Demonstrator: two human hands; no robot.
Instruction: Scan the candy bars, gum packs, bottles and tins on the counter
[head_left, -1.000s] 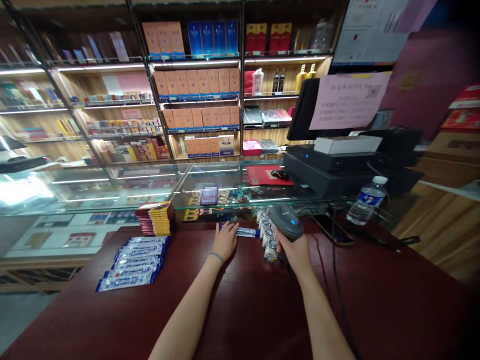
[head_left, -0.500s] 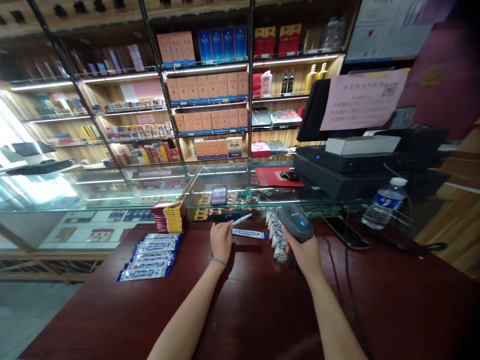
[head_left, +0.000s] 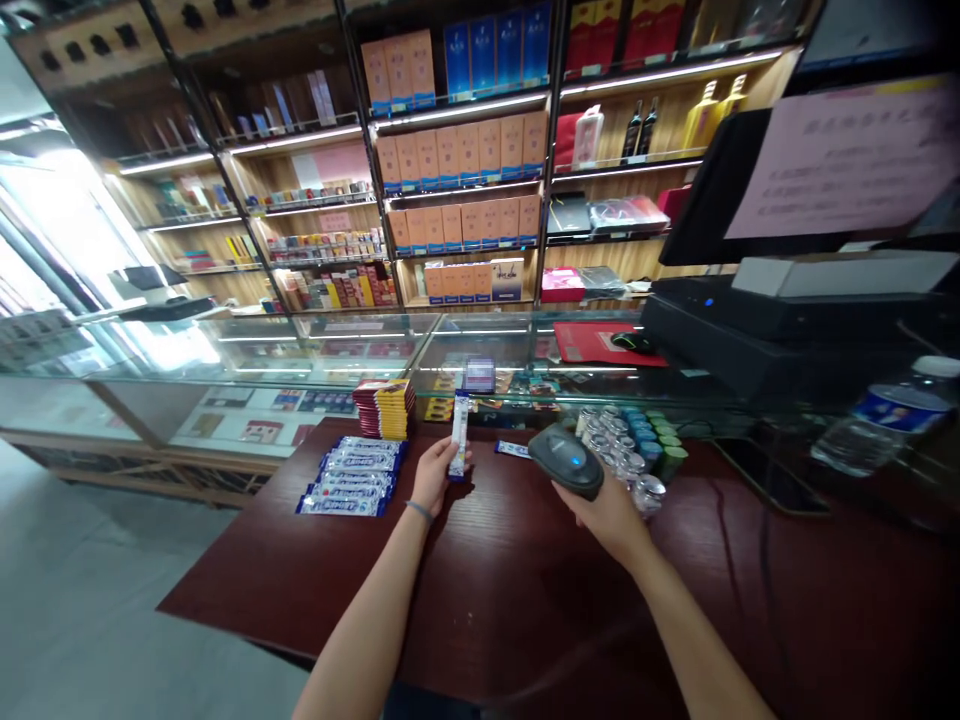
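Observation:
My left hand (head_left: 435, 474) grips a slim blue-and-white packet (head_left: 459, 436), held upright above the table with its printed back towards me. In my right hand (head_left: 611, 515) is a dark handheld barcode scanner (head_left: 568, 462), a blue light showing on its top; its head points left towards the packet. Another such packet (head_left: 512, 449) lies on the table between my hands, partly hidden by the scanner. To the left, several matching packets (head_left: 352, 478) lie in an overlapping row. Behind my right hand stand rows of small silver-lidded jars (head_left: 609, 440).
A stack of red and yellow packs (head_left: 384, 408) stands at the back left of the dark red table (head_left: 480, 600). Blue and green cylinders (head_left: 660, 440), a phone (head_left: 765, 478) and a water bottle (head_left: 881, 420) are on the right. A glass counter (head_left: 420, 350) runs behind.
My left hand has turned its packet from slanted to upright, face towards me. The scanner has turned left towards it. My view has shifted right, bringing more jars and the cylinders into sight.

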